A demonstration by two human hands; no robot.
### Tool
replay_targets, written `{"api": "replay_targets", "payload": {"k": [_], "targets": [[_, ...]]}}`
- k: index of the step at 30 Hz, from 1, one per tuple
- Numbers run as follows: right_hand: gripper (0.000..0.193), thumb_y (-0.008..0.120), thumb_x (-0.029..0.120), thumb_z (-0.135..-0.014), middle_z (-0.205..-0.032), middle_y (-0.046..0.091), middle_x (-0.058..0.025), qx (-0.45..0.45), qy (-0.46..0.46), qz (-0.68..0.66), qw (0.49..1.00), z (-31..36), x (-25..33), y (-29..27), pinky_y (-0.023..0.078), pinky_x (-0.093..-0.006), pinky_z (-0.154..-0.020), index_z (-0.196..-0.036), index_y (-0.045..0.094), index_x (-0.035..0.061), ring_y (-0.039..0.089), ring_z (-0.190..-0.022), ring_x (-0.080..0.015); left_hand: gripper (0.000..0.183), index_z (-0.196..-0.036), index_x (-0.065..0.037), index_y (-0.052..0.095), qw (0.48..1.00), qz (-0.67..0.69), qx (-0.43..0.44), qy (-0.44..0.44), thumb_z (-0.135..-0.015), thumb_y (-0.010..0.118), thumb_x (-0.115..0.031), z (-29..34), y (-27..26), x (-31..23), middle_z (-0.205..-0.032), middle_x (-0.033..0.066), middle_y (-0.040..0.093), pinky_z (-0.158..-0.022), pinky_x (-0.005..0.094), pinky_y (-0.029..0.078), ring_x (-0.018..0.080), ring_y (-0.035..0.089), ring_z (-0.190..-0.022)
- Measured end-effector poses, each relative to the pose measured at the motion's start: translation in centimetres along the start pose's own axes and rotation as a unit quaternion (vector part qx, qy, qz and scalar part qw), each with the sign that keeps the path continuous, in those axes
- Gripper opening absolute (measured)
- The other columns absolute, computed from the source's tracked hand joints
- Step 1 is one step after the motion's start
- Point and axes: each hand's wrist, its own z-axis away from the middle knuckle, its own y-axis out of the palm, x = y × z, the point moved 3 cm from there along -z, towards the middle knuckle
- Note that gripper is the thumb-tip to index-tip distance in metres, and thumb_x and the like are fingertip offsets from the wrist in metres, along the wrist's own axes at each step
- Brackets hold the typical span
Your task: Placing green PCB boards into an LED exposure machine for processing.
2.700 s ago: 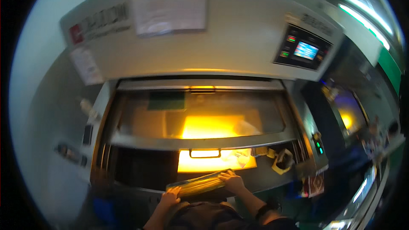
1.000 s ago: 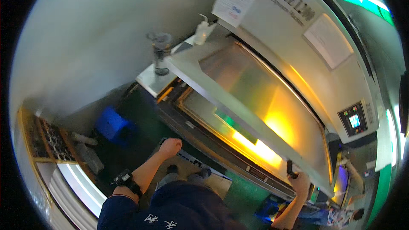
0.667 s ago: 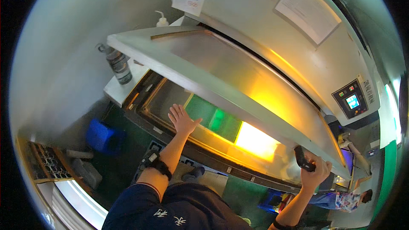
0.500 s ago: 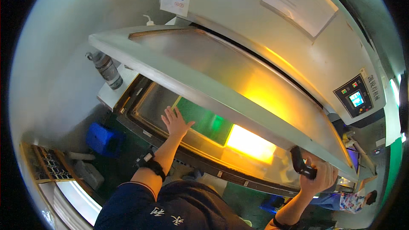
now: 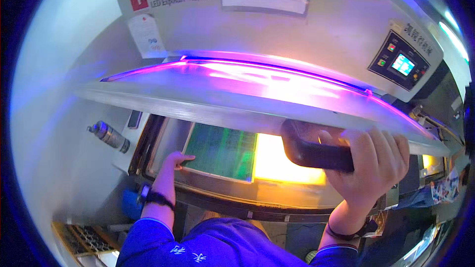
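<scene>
Lid handle [image 5: 314,149] clasped overhead by right hand [image 5: 368,165] (arm raised)

Lid [image 5: 237,99]: brushed metal, semi-glossy. Lid handle [image 5: 311,151]: black plastic, matt. Green circuit panel [image 5: 222,151]: smooth, glossy. Machine housing [image 5: 336,24]: painted metal, satin.

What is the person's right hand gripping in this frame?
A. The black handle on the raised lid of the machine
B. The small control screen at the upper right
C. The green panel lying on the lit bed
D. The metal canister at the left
A: the right hand is wrapped around the black handle on the raised lid, while the left hand touches the green panel's corner.
</scene>
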Motion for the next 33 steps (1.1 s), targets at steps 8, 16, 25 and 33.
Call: {"api": "replay_targets", "payload": {"k": [8,16,25,33], "targets": [[0.047,0.074,0.023,-0.082,-0.128,0.061,-0.0144,-0.159,0.082,0.011,0.984,5.5,1.6,1.7,0.042,-0.0405,-0.099,-0.126,0.06,0.0113,0.057,-0.118,-0.0267,0.037,-0.113,0.004,0.064,0.943,0.146,0.056,0.295,-0.09,0.073,-0.024,8.8,7.8,-2.1,-0.101,0.0106,0.068,-0.081,0.0363,0.05,0.0214,0.063,-0.093],[0.061,0.068,0.04,-0.093,-0.128,0.061,-0.0214,0.083,0.804,-0.487,0.33,46.8,21.8,6.8,0.045,-0.039,-0.1,-0.133,0.056,-0.0036,0.059,-0.117,-0.0275,0.033,-0.112,0.005,0.065,0.898,0.019,0.305,0.317,-0.085,0.073,-0.011,16.4,2.1,-0.9,-0.102,0.009,0.068,-0.084,0.0364,0.05,0.0198,0.063,-0.094],[0.042,0.062,0.036,-0.097,-0.091,0.07,-0.0064,-0.163,0.92,-0.186,0.304,40.2,46.7,-18.3,0.053,-0.0315,-0.07,-0.106,0.068,-0.0043,0.065,-0.073,-0.0145,0.025,-0.112,0.002,0.064,0.731,-0.249,0.464,0.435,-0.09,0.064,-0.011,17.1,10.6,3.1,-0.1,0.0065,0.066,-0.077,0.0333,0.05,0.0145,0.06,-0.084],[0.038,0.061,0.031,-0.099,-0.104,0.069,-0.0094,-0.598,0.768,0.035,0.228,46.0,76.7,-22.9,0.055,-0.0367,-0.08,-0.117,0.062,-0.003,0.067,-0.091,-0.0194,0.025,-0.118,-0.006,0.055,0.68,-0.193,0.626,0.328,-0.104,0.051,-0.027,23.7,19.3,11.1,-0.097,0.0076,0.064,-0.065,0.0274,0.052,0.0145,0.062,-0.077]]}}
